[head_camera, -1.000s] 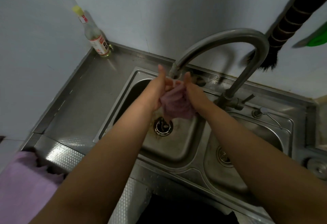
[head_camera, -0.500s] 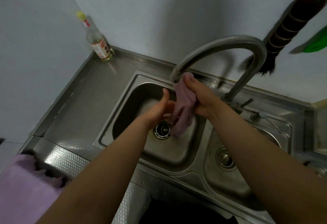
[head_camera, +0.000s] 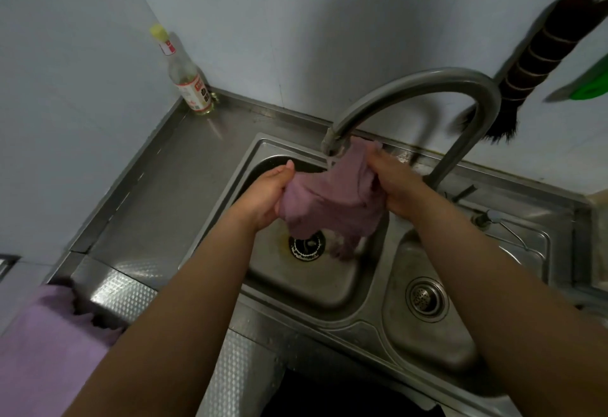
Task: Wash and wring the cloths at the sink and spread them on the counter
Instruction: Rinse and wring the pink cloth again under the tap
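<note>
- The purple cloth (head_camera: 332, 199) is stretched between both hands above the left basin (head_camera: 306, 278) of the stainless double sink.
- The left hand (head_camera: 266, 196) grips the left end of the cloth: fingers are curled around the bunched fabric and the thumb points up along its top edge.
- The right hand (head_camera: 393, 183) grips the right end: fingers are closed over gathered folds, with a corner of cloth protruding above the knuckles.
- The right grip sits higher than the left grip, so the cloth slopes down from right to left.
- The faucet spout (head_camera: 332, 143) ends directly above the span between the two grips, closer to the right grip. A thin stream of water meets the upper edge of the cloth there.
- Loose fabric hangs below both grips. The lowest tail hangs under the right grip, down toward the basin floor.
- The left basin drain (head_camera: 306, 247) lies below the grips, partly covered from view by the hanging fabric.
- The right basin (head_camera: 434, 334), with its strainer (head_camera: 426, 299), lies below and right of the right grip, under the right forearm.
- The counter (head_camera: 184, 186) extends left of the left grip. A clear bottle with a yellow cap (head_camera: 186, 77) stands in its far corner, well apart from the hands.
- A second purple cloth (head_camera: 46, 351) lies at the near left, below the left forearm.
- A dark brush (head_camera: 539, 64) hangs on the wall, above and right of the right grip.
</note>
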Motion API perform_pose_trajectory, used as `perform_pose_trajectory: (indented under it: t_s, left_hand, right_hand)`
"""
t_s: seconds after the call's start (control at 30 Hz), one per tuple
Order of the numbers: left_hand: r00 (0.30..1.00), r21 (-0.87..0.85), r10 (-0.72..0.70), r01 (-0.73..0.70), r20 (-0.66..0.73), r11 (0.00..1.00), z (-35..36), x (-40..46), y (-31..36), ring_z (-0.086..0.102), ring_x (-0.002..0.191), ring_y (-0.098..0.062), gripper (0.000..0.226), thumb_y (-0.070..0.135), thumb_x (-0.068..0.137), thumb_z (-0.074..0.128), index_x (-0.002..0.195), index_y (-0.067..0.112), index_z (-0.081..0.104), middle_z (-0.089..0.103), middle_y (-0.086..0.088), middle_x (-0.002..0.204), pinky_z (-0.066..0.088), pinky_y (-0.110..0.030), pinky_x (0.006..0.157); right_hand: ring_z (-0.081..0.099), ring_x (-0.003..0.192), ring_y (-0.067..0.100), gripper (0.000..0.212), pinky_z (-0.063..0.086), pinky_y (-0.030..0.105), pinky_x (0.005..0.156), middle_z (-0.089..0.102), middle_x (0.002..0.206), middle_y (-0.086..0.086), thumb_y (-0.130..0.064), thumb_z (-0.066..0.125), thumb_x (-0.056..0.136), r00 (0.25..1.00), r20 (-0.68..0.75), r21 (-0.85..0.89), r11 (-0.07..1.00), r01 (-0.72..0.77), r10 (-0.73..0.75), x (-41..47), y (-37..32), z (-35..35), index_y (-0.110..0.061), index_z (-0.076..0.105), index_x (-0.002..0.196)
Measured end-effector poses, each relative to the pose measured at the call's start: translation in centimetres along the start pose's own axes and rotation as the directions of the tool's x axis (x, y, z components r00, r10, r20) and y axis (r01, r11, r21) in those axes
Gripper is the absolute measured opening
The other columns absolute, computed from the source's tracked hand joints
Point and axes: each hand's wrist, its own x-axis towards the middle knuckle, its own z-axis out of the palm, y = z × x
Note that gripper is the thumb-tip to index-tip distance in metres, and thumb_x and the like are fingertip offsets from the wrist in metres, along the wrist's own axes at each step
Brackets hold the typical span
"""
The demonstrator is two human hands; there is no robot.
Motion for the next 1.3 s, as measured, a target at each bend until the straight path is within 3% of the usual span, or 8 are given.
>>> perform_pose_trajectory:
  t_s: [0.17,0.33,0.47,0.67,0.87,0.93,1.1,1.3]
  left_hand:
    - [0.998,-0.123,-0.046,0.051,0.042,0.991,0.8,-0.4,0.0,0.069,0.092,-0.020,0.041,0.031,0.103,0.037,0.117,-0.001,0.057,0.072,-0.013,0.099,0.057,-0.030,0.080]
    - [0.999,-0.145,0.040,-0.042,-0.019,0.989,2.7,-0.3,0.5,0.068,0.075,-0.018,0.020,0.017,0.099,0.050,0.094,0.001,0.061,0.069,-0.011,0.082,0.058,-0.028,0.073]
    - [0.986,-0.207,-0.014,-0.020,-0.165,0.978,4.4,0.4,1.5,0.067,0.072,-0.022,0.023,0.021,0.099,0.051,0.095,0.000,0.060,0.067,-0.015,0.081,0.058,-0.033,0.070]
    - [0.975,-0.218,-0.160,0.124,-0.156,0.968,8.2,-0.3,1.8,0.064,0.050,-0.018,0.034,0.019,0.101,0.041,0.078,0.002,0.060,0.063,-0.009,0.056,0.053,-0.021,0.049]
    - [0.946,-0.225,-0.144,0.079,-0.289,0.971,8.1,-0.8,1.6,0.054,0.121,-0.037,0.056,0.037,0.102,0.036,0.144,0.000,0.037,0.060,-0.023,0.110,0.037,-0.043,0.107]
    - [0.928,-0.184,-0.081,0.014,-0.364,0.983,8.9,-1.6,1.0,0.062,0.096,-0.029,0.044,0.027,0.104,0.030,0.133,-0.002,0.046,0.056,-0.014,0.085,0.028,-0.038,0.113]
    - [0.952,-0.247,-0.115,0.043,-0.285,0.968,8.4,-0.4,1.3,0.062,0.048,-0.014,0.029,0.036,0.099,0.043,0.082,0.015,0.055,0.058,-0.005,0.075,0.053,-0.024,0.046]
    - [0.976,-0.432,-0.172,0.098,-0.135,0.896,9.2,-1.8,0.9,0.071,0.071,-0.023,0.036,0.034,0.101,0.042,0.101,0.006,0.066,0.070,-0.010,0.081,0.057,-0.029,0.058]
  right_hand:
    - [0.035,0.135,0.021,0.043,0.030,0.036,0.113,0.037,0.148,0.004,-0.044,0.029,0.100,0.997,-0.034,-0.353,0.934,0.054,-0.071,-0.7,0.4,0.1,-0.029,0.047,0.136]
    - [0.059,0.090,0.022,0.035,0.039,0.026,0.077,0.061,0.086,0.002,-0.040,0.038,0.099,0.987,-0.074,-0.695,0.717,0.052,-0.144,-1.0,1.3,1.6,-0.016,0.063,0.089]
    - [0.054,0.076,0.018,0.046,0.036,0.025,0.069,0.051,0.062,-0.003,-0.042,0.042,0.098,0.944,-0.253,-0.514,0.856,0.055,-0.213,-1.2,1.0,3.0,-0.019,0.048,0.058]
    - [0.054,0.077,0.019,0.037,0.031,0.025,0.063,0.067,0.087,0.018,-0.023,0.043,0.098,0.925,-0.263,-0.482,0.867,0.122,-0.276,-1.3,-0.3,6.8,0.002,0.066,0.084]
    - [0.057,0.064,0.018,0.038,0.040,0.023,0.058,0.057,0.068,0.004,-0.028,0.037,0.099,0.944,-0.146,-0.540,0.823,0.175,-0.296,-3.4,0.8,9.1,-0.013,0.057,0.071]
    - [0.064,0.081,0.025,0.037,0.048,0.025,0.067,0.066,0.087,0.012,-0.026,0.034,0.101,0.931,-0.191,-0.594,0.792,0.143,-0.311,-2.8,0.2,8.2,-0.008,0.064,0.089]
    - [0.063,0.082,0.024,0.042,0.043,0.030,0.068,0.066,0.087,0.012,-0.033,0.032,0.101,0.900,-0.165,-0.709,0.683,0.176,-0.404,-2.5,-0.1,8.2,-0.009,0.065,0.090]
    - [0.062,0.084,0.027,0.038,0.038,0.029,0.069,0.066,0.089,0.016,-0.026,0.035,0.100,0.911,-0.217,-0.646,0.751,0.136,-0.351,-2.3,-0.7,6.6,-0.006,0.064,0.090]
